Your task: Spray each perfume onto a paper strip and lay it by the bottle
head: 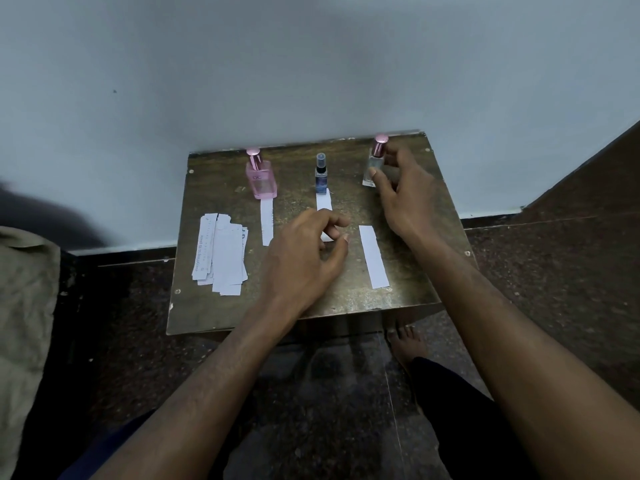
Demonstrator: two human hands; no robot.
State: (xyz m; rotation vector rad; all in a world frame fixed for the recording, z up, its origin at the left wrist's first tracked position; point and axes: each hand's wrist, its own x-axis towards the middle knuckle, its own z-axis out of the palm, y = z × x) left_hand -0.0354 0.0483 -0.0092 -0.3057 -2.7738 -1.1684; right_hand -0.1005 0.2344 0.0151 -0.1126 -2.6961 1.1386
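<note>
Right hand (403,188) grips the clear glass perfume bottle with a pink metallic cap (375,161) at 1 o'clock on the worn brown wooden table (346,299).

Head view: thumb and fingers curl round that bottle. The left hand (304,251) hovers mid-table, fingers loosely curled and holding nothing, over the white paper strip (323,201) below the small blue spray bottle (321,174) at 12. A second strip (267,220) touches the pink square bottle (260,176) at 11; a third (374,257) lies at 3; spare strips (220,252) are stacked at 9.

place: home room corner | evidence: worn wooden stool (346,299); speckled stone floor (554,258); bare painted wall (311,64)
</note>
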